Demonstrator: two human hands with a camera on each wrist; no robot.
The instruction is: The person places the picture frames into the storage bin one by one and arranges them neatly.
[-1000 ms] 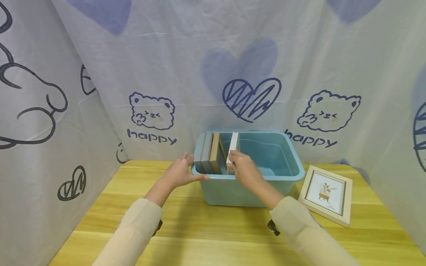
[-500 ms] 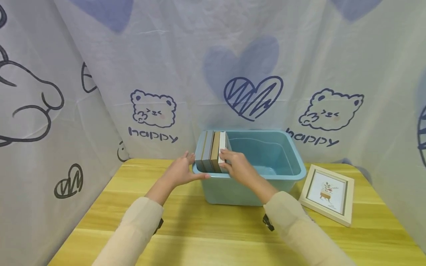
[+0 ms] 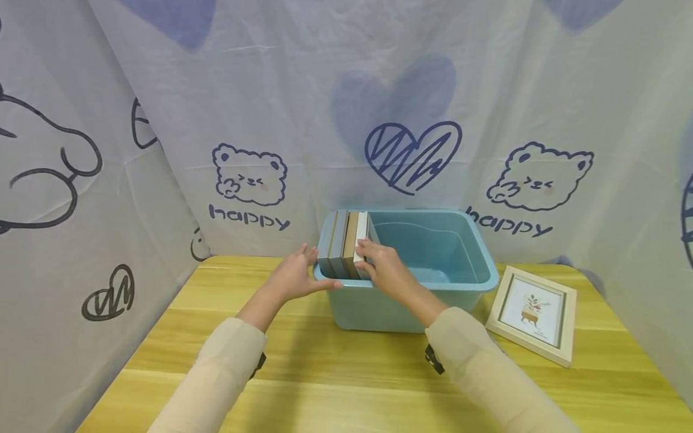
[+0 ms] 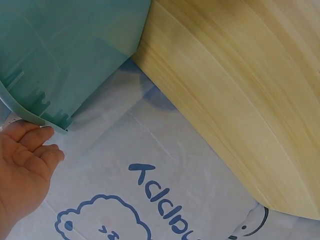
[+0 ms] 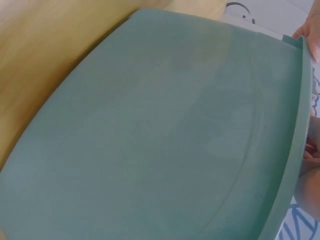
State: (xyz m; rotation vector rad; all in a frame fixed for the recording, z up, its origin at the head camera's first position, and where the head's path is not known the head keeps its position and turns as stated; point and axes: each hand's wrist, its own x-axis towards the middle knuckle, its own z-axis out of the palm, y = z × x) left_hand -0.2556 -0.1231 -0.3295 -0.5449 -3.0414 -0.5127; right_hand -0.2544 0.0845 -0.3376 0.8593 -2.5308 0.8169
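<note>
A blue plastic bin (image 3: 390, 310) stands on the wooden table. Several picture frames (image 3: 337, 240) are upright, side by side, at its left end. With thumb and fingers my right hand (image 3: 384, 264) pinches the near edge of the white picture frame (image 3: 361, 231), which stands against a light-brown one. My left hand (image 3: 295, 273) rests at the bin's front left corner, thumb stretched along the front rim. In the left wrist view, loosely bent fingers (image 4: 37, 135) touch the rim from outside. The right wrist view shows mostly the bin's outer wall (image 5: 150, 125); the white frame is hidden there.
A light wood picture frame (image 3: 533, 316) with a plant print lies face up on the table (image 3: 346, 385), right of the bin. The bin's right part shows bare floor. A white patterned curtain (image 3: 303, 120) hangs behind and at the sides.
My right hand has moved the white frame left, from a gap to against the brown frame, which has straightened up beside the others. My left hand has stayed at the bin's corner.
</note>
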